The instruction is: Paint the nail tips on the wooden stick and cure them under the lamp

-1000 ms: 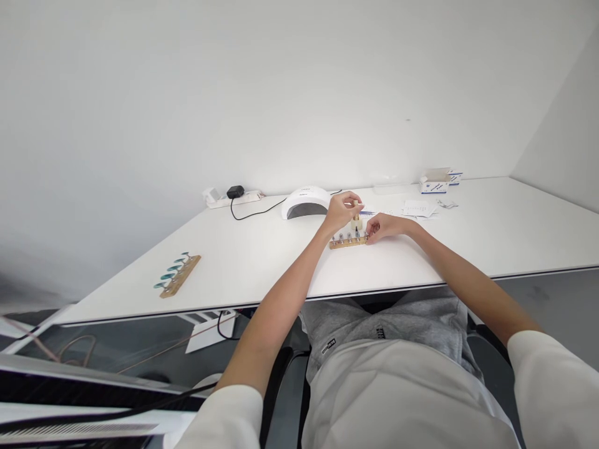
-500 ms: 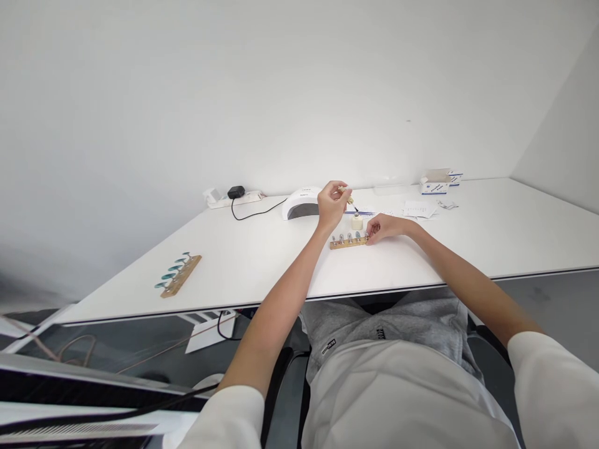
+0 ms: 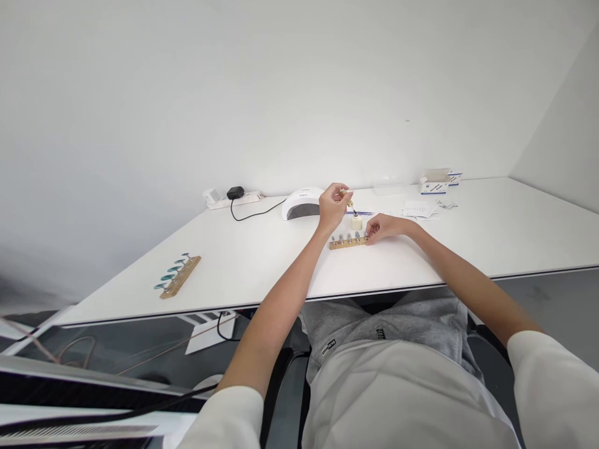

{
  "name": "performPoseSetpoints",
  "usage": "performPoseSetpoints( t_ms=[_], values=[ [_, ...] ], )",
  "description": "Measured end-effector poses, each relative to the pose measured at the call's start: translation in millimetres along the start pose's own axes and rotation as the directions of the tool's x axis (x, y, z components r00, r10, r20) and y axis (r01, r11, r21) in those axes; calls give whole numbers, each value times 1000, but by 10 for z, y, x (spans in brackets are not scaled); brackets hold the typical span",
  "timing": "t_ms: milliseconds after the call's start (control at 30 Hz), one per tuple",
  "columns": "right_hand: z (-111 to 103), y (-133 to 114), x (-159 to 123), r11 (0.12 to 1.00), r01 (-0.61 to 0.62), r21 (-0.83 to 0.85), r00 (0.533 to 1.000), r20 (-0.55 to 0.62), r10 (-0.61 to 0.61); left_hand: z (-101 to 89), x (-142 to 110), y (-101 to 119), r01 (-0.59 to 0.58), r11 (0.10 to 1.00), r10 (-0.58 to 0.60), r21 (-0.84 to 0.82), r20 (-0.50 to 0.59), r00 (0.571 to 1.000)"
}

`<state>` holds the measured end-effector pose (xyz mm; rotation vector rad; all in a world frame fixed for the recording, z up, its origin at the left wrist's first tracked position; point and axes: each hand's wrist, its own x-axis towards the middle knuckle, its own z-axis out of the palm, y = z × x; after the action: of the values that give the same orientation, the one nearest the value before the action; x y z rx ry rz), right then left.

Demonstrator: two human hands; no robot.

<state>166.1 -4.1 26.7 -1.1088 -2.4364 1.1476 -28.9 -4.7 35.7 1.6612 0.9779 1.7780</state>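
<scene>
A plain nail-work station: bare white table [image 3: 262, 262], curing lamp [image 3: 302, 203], wooden nail-tip stands [image 3: 178, 275].

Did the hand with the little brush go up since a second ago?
Yes. The left hand lifted the brush cap up and left, off the small bottle, which stayed beside the wooden strip.

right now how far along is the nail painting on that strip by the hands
Looks done: the wooden strip at the left carries a row of teal tips. In hand: the left hand holds a small brush cap just above the open bottle, while the right hand steadies the near strip. Left: its tips still look pale and unpainted, though they are too small to be sure.
</scene>
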Motion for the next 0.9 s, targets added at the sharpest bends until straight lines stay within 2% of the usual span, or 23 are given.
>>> performPoseSetpoints(
  t_ms=[400,700,900],
  values=[
    [4,-32,-20,1000,-8,-7,1000,-2,8,37,-52,-46,16,993,-28,115,105,994],
    [-2,-5,-11,1000,-6,-10,1000,4,6,32,-74,-125,-23,977,-25,210,223,974],
    [0,-31,-24,1000,-18,-10,1000,3,18,47,-57,-193,-30,974,-29,224,255,967]
  ],
)
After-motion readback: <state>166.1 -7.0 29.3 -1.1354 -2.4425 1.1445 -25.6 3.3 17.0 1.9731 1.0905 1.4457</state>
